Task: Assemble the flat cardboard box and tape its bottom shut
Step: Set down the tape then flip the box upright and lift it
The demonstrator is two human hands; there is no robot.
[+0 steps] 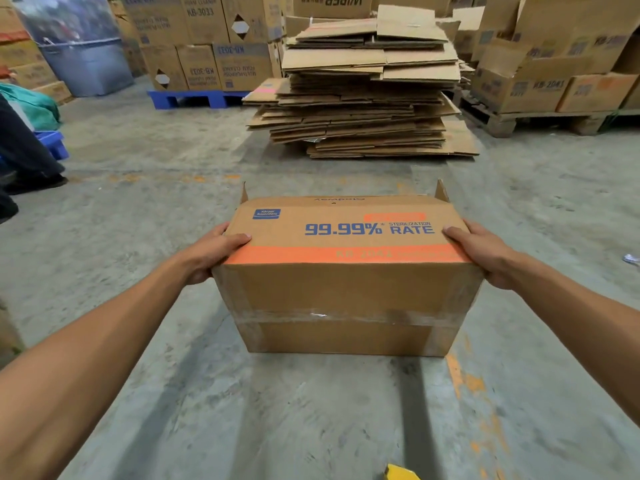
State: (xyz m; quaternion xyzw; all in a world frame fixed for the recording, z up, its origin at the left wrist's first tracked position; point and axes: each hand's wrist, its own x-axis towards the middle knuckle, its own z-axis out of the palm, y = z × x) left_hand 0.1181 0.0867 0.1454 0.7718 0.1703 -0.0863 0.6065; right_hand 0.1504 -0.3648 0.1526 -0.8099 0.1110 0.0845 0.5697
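Left hand (211,252) grips the left end of the cardboard box (346,271) at frame centre; right hand (485,252) grips the right end. Clear tape (346,315) crosses the seam facing the camera. Risk, in my judgement: wrinkled tape may lift under load; a slack grip could drop the box.

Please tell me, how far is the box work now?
Done: the box is opened into shape, and clear tape runs along the seam on the face turned toward the camera. In hand: the left hand and right hand grip its two ends. Left: apparently only setting it down.
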